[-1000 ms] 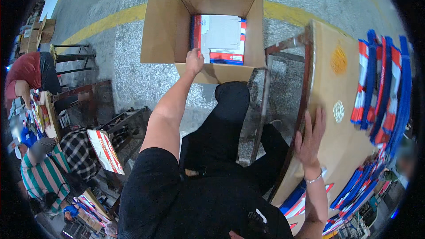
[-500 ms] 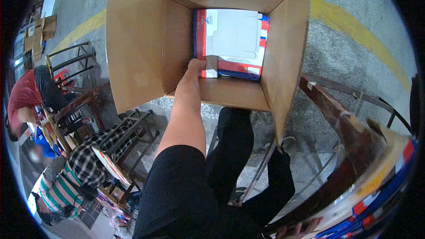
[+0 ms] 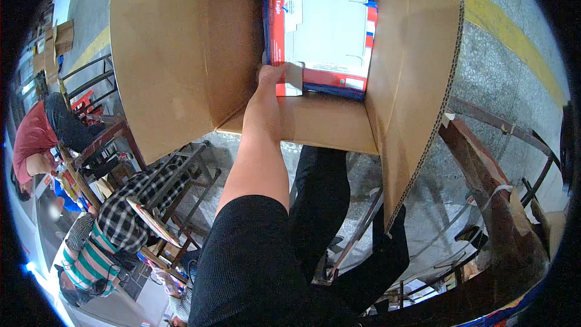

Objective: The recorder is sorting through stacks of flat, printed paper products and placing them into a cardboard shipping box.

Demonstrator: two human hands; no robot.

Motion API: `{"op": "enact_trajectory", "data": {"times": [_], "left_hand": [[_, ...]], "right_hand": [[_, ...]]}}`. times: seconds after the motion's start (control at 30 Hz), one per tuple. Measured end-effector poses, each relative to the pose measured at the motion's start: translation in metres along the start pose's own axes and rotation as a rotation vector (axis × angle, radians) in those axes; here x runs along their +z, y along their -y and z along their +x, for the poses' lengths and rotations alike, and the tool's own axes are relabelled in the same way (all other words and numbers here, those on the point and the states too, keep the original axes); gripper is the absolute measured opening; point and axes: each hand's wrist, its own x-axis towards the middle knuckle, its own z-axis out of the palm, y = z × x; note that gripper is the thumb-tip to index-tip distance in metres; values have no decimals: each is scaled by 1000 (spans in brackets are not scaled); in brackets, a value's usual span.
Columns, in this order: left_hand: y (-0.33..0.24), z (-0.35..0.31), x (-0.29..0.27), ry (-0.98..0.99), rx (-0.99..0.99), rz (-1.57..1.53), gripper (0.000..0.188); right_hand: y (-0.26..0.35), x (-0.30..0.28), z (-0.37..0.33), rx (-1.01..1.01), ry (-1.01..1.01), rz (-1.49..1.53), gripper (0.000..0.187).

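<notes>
A large open cardboard box [image 3: 324,122] stands in front of me with its flaps spread. Inside it lies a stack of flat printed cartons [image 3: 330,30], white, red and blue. My left hand [image 3: 272,74] reaches into the box at the near left edge of the stack. Its thumb lies over the top carton, beside a grey-brown tab [image 3: 295,77], while the other fingers go down along the carton's left edge and are partly hidden. The hand looks closed on that edge. My right hand is out of view.
On the right stands a worn brown metal frame [image 3: 484,175]. At the left, two people sit working, one in a red top [image 3: 33,139], one in a striped top [image 3: 91,260], near metal stools [image 3: 193,172]. A yellow line [image 3: 508,36] crosses the concrete floor.
The box looks larger, and its contents sit higher in view. The left hand keeps its place on the carton. Fingers at the lower right, by a printed stack, have gone out of view.
</notes>
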Motion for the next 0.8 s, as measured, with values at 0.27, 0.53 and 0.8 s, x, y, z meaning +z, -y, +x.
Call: {"op": "enact_trajectory", "data": {"times": [0.27,0.53,0.8], "left_hand": [[3,-14,-25,290,-26,-502,62],[-56,-124,-111,693,-36,-886,55],[3,-326,-204,615,204,-1172,52]], "right_hand": [[-2,-14,4,-50,-34,-10,64],[31,-65,-33,2,-116,-112,64],[29,-88,8,3,-229,84,68]]}}
